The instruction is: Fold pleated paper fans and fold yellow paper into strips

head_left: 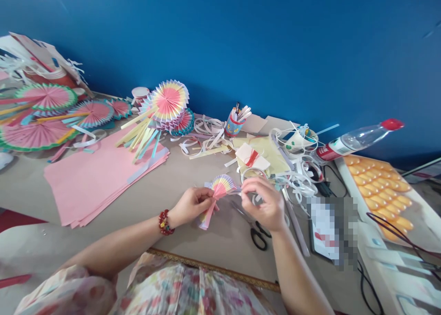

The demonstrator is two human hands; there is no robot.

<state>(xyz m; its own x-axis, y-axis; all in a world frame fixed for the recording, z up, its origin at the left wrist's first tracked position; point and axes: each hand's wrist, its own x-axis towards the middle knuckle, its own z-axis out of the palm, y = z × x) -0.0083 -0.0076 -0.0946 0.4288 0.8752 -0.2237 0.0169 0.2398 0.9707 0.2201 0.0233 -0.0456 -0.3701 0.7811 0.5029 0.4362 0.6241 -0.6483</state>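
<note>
A small pleated paper fan (223, 186) in pink, yellow and lilac is pinched near its middle by my left hand (190, 205). Its upper pleats are spread into a fan shape, while the lower end hangs narrow below my fingers. My right hand (267, 203) is closed in a pinch just right of the fan. A thin pale piece reaches from the fan's right edge toward those fingertips; what it is I cannot make out. Scissors (259, 239) with black handles lie on the table below, between the hands, their blades pointing toward the fan.
Pink paper sheets (103, 177) lie stacked at the left. Finished paper fans (169, 101) stand behind them. A pen cup (235, 122), white paper strips (299, 186), a tape roll (253, 171), a phone (324, 232) and a tilted plastic bottle (356, 140) occupy the back and right.
</note>
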